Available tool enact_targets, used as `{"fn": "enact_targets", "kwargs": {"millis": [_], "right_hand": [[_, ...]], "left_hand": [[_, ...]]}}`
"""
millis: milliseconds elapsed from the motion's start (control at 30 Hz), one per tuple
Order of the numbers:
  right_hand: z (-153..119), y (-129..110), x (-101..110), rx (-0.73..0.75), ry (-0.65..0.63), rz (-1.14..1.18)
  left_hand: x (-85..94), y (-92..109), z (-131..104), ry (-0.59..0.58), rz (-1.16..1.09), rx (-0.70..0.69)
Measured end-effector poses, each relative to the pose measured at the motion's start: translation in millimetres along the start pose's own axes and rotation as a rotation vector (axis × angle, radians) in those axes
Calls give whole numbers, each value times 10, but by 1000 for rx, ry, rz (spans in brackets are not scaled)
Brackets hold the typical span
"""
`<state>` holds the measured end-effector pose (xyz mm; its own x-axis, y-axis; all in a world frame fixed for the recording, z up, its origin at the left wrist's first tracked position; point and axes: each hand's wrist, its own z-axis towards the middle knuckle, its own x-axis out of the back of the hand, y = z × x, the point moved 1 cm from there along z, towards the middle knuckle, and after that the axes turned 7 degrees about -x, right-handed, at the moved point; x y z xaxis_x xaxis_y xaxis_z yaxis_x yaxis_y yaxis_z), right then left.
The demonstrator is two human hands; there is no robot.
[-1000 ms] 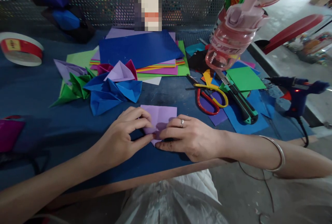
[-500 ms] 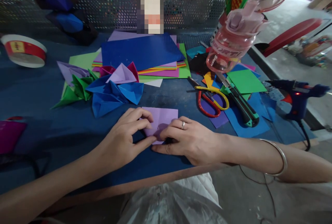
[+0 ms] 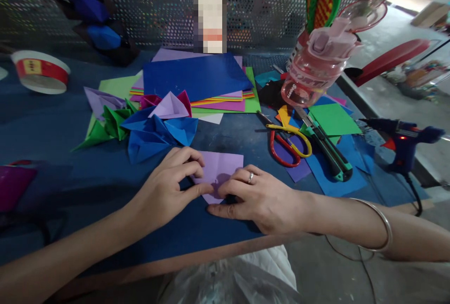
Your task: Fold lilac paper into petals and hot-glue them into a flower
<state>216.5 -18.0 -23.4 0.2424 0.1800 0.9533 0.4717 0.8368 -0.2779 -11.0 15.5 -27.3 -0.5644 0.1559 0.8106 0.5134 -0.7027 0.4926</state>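
A small lilac paper [image 3: 223, 168] lies on the blue table near its front edge, with creases across it and its lower corners slanted inward. My left hand [image 3: 172, 182] grips its left side, fingers curled over the paper and thumb near its middle. On the right side, my right hand [image 3: 253, 196] pinches the lower part, its thumb along the bottom edge and its fingers bent over the paper. The fingers hide part of the folds. Beyond my left hand sit folded blue paper pieces [image 3: 158, 133], a folded lilac piece [image 3: 170, 106] and green ones [image 3: 114, 123].
Stacked coloured sheets [image 3: 197, 74] lie at the back. To the right are scissors [image 3: 284, 147], a utility knife [image 3: 328, 149], green paper [image 3: 333, 114], a pink bottle [image 3: 312, 69] and a glue gun [image 3: 404, 140] with a red light. A paper bowl [image 3: 42, 72] stands at the left.
The whole view has shifted slightly, so the table's things appear lower. Both hands remain on the lilac paper, and its lower right edge now looks slanted near my right thumb.
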Motion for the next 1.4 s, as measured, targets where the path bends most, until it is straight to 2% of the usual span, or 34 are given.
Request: {"fn": "enact_targets", "kwargs": {"millis": [400, 633, 700, 800, 900, 1233, 1400], "right_hand": [[-5, -10, 3, -17, 1, 14], [-12, -3, -3, -5, 32, 47], [-6, -3, 2, -59, 103, 84], [23, 4, 16, -272, 230, 115], [66, 5, 24, -422, 228, 125], [154, 5, 0, -402, 184, 201], [165, -13, -19, -409, 192, 152]], "left_hand": [[-27, 29, -11, -9, 55, -22], [2, 14, 14, -104, -65, -59], [19, 11, 27, -127, -98, -59], [42, 12, 50, -161, -140, -61], [54, 17, 71, -172, -152, -65], [12, 13, 42, -168, -120, -113], [1, 71, 38, -182, -49, -126]]}}
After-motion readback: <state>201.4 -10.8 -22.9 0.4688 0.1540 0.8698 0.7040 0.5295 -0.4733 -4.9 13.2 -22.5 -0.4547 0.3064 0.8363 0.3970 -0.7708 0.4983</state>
